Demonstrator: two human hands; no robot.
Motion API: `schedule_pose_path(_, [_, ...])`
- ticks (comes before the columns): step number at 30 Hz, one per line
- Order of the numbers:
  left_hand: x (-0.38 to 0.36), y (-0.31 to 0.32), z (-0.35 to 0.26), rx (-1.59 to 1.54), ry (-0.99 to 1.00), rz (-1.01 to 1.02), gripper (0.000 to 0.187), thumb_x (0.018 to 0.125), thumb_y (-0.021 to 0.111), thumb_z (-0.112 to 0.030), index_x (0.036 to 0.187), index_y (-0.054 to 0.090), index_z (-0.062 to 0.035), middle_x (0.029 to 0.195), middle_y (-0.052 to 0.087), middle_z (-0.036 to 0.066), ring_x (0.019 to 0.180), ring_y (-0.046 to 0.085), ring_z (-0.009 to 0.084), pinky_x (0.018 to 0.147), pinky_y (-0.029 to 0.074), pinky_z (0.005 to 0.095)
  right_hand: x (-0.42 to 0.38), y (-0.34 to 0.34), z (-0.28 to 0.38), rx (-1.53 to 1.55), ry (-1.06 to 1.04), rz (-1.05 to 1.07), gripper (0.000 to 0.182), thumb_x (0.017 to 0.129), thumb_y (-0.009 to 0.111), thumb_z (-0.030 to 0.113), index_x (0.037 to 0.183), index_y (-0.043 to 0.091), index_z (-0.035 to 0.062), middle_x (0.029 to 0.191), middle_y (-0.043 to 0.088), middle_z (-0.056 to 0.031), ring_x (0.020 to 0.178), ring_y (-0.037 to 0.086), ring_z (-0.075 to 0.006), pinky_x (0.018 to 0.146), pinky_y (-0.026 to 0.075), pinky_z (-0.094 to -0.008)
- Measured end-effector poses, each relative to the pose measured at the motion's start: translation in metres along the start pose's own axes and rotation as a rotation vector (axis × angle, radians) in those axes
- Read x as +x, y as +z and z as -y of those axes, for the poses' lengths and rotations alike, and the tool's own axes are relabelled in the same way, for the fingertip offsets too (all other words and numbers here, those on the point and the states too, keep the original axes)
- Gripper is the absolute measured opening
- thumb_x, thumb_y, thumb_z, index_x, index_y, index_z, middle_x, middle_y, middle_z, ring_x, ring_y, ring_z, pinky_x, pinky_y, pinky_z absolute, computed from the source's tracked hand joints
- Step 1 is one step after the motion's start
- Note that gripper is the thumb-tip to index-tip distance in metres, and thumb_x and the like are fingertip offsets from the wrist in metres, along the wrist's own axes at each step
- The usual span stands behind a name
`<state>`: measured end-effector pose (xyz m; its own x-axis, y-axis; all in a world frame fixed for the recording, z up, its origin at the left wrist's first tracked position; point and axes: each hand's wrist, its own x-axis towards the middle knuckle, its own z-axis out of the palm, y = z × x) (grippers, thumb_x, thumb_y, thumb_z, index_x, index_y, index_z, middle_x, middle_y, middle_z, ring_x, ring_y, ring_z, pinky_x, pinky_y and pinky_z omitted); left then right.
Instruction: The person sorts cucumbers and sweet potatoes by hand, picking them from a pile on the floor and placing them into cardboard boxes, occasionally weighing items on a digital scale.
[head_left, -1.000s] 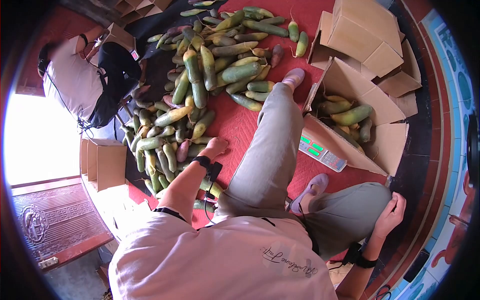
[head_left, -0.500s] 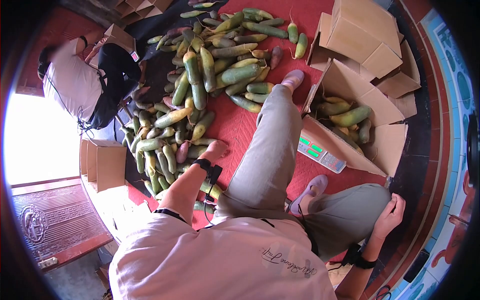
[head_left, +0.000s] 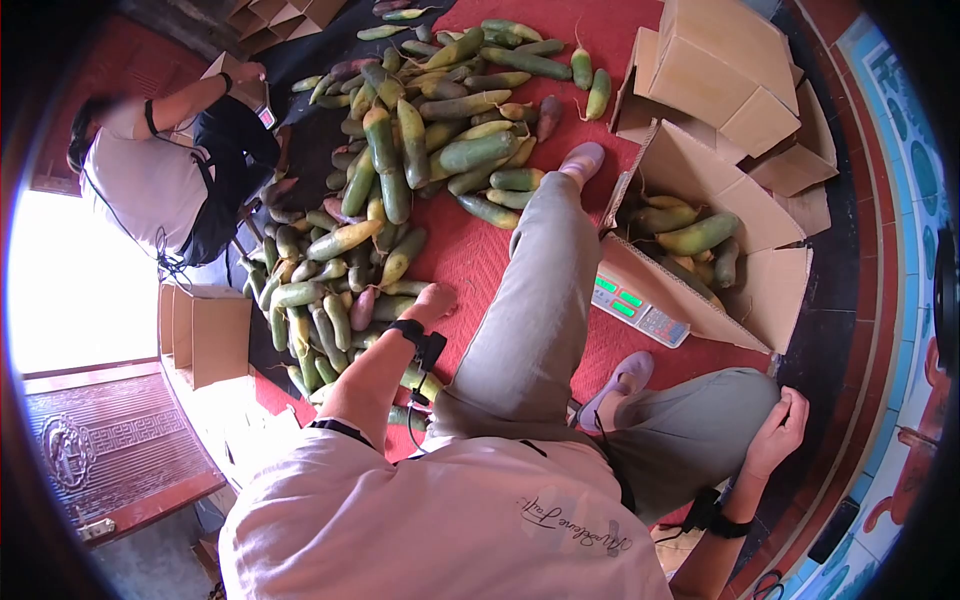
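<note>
My left hand (head_left: 434,304) rests low at the right edge of the radish pile (head_left: 345,240), over the red carpet (head_left: 475,250). Its back faces me and its fingers are hidden beneath, so I cannot see whether it holds anything. Long green radishes, some yellowish or purplish, lie heaped around and beyond it. My right hand (head_left: 780,432) lies against my bent knee on the right, its fingers curled in and nothing visible in them. An open cardboard box (head_left: 715,175) with several radishes (head_left: 700,233) stands beyond my legs, beside a scale display (head_left: 640,305) with lit green digits.
Other cardboard boxes (head_left: 725,70) stand at the upper right. A co-worker (head_left: 160,180) sits at the upper left beside a carton and another lit display (head_left: 265,116). A divided cardboard box (head_left: 215,335) stands at the left, near a carved panel (head_left: 120,440). A phone-like dark object (head_left: 833,530) lies lower right.
The co-worker's arm has swung up and outward over their carton, and their head and torso have shifted slightly. My hands have stayed in place; the view has shifted very slightly.
</note>
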<state>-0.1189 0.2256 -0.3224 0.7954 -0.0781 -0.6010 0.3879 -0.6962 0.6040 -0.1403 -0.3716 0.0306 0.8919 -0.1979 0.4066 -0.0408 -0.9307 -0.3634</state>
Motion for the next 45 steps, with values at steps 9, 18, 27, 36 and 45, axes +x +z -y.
schedule_pose_path(9, [0.010,0.001,0.008,0.629,0.233,0.120,0.013,0.073,0.062,-0.023,0.073,0.067,-0.0113,0.082,0.065,0.005,0.082,0.064,0.0228,0.065,0.051,0.0346,0.000,-0.001,0.000,0.001,0.004,0.010,0.016,0.087,0.044,0.002,0.091,0.057,-0.0054,0.087,0.058,-0.0169,0.081,0.057,-0.0313,0.075,0.046,-0.0374])
schedule_pose_path(18, [0.010,0.009,0.014,0.074,0.134,0.004,0.014,0.068,0.065,-0.024,0.071,0.067,-0.0103,0.080,0.066,0.008,0.078,0.065,0.0241,0.063,0.052,0.0364,0.001,0.000,0.000,0.005,-0.011,0.002,0.015,0.087,0.044,0.002,0.091,0.057,-0.0059,0.087,0.058,-0.0170,0.080,0.057,-0.0311,0.074,0.046,-0.0373])
schedule_pose_path(27, [-0.009,0.003,-0.021,0.066,-0.051,-0.054,0.011,0.066,0.064,-0.024,0.067,0.067,-0.0129,0.078,0.066,0.007,0.075,0.065,0.0237,0.060,0.051,0.0366,0.000,0.000,0.000,0.004,-0.003,0.000,0.015,0.087,0.045,0.001,0.091,0.057,-0.0061,0.086,0.058,-0.0169,0.080,0.057,-0.0305,0.074,0.046,-0.0373])
schedule_pose_path(36, [0.004,0.011,0.003,0.121,0.025,-0.002,0.010,0.068,0.064,-0.023,0.069,0.068,-0.0141,0.078,0.066,0.005,0.078,0.065,0.0225,0.063,0.051,0.0359,0.000,-0.001,0.001,0.000,-0.006,0.005,0.015,0.087,0.044,0.001,0.091,0.057,-0.0062,0.086,0.057,-0.0174,0.080,0.057,-0.0315,0.074,0.046,-0.0377])
schedule_pose_path(45, [0.003,0.014,0.004,0.066,0.045,-0.044,0.017,0.078,0.057,-0.024,0.081,0.066,-0.0099,0.079,0.066,0.006,0.071,0.063,0.0186,0.058,0.049,0.0309,0.000,-0.001,0.001,-0.003,0.002,0.005,0.016,0.087,0.044,0.002,0.091,0.057,-0.0057,0.087,0.057,-0.0167,0.081,0.057,-0.0311,0.075,0.046,-0.0375])
